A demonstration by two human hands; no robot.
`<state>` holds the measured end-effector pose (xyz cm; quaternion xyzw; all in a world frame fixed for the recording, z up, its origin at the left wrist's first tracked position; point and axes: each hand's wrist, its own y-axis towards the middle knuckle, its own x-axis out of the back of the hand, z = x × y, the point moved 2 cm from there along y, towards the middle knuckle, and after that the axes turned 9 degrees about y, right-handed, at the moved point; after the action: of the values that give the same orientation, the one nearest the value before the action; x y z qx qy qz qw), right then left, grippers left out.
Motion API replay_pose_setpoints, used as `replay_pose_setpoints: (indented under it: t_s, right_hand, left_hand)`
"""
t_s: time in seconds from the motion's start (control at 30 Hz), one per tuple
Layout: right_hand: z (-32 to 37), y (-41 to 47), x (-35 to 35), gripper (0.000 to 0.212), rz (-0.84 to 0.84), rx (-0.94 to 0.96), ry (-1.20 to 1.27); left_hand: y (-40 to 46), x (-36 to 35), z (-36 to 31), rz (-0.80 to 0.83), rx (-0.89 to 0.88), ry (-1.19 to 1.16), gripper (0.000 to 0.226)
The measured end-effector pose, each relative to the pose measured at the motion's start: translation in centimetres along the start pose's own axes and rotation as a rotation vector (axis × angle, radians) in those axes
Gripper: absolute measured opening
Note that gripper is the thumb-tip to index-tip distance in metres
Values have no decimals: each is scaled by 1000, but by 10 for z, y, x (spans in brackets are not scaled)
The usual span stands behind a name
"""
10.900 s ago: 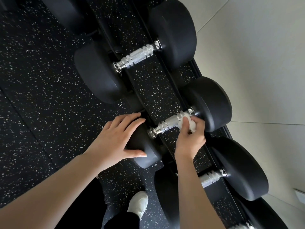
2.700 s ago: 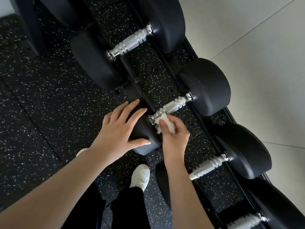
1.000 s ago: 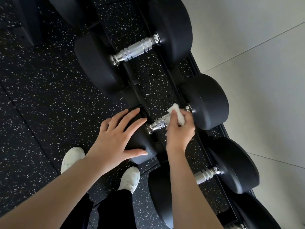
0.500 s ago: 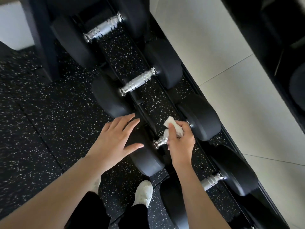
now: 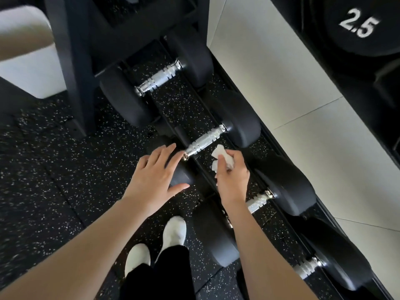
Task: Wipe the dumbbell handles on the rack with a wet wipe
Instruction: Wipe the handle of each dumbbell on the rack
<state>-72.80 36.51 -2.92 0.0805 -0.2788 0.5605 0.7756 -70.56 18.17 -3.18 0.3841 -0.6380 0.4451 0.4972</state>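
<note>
Fingers of the right hand (image 5: 233, 174) curl round a crumpled white wet wipe (image 5: 221, 158), the thumb pressing it against the forefinger, so the wad sticks out above the knuckles. That wipe sits just beside the near, lower side of a chrome dumbbell handle (image 5: 205, 140) but apart from it; a narrow strip of speckled flooring shows between them. Fingers of the left hand (image 5: 154, 180) lie straight and slightly spread, thumb out to the side, resting over the black front head (image 5: 179, 169) of the same dumbbell, with the fingertips close to the handle's near end. Whether the palm presses down or only hovers, I cannot tell.

This dumbbell lies across the low black rack (image 5: 216, 118), its far head (image 5: 242, 124) toward the pale tiled floor (image 5: 292, 118). Another dumbbell with a bare chrome grip (image 5: 159, 80) lies farther up the rack, and two more grips (image 5: 258, 202) (image 5: 308, 267) show nearer the person, beyond the right forearm. Dark speckled rubber flooring (image 5: 65, 169) covers the left side. White shoes (image 5: 173, 232) and dark trouser legs appear at the bottom edge. At the upper right, a black weight plate (image 5: 357, 24) reads 2.5.
</note>
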Motion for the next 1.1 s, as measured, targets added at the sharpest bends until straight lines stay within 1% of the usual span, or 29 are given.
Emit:
replay_pose_setpoints:
  t_s: [0.17,0.3,0.4,0.63,0.77,0.93,1.0,1.1]
  right_hand:
    - [0,40,-29,17,-60,39,32]
    - [-5,58,-45,22,-186,5,152]
    - [-10,60,-58,25,-284,29,200]
    - [-11,53,-65,19,-526,11,157]
    - [-6,52,-72,20,-565,-92,272]
    - [6,61,-77,20,-666,-223,366]
    - [7,65,-78,18,-673,-259,382]
    - [7,65,-75,16,-646,-266,333]
  left_hand:
    - [17,-17,16,26,43,-16,78]
    - [25,-25,24,36,31,-41,82]
    - [25,-30,27,35,22,-55,83]
    - [25,-35,28,-3,19,-112,79]
    - [26,-34,30,9,5,-122,78]
    - [26,-34,30,-10,11,-151,75]
    - [26,-35,29,-21,10,-157,75]
    - [26,-36,30,-20,3,-148,75]
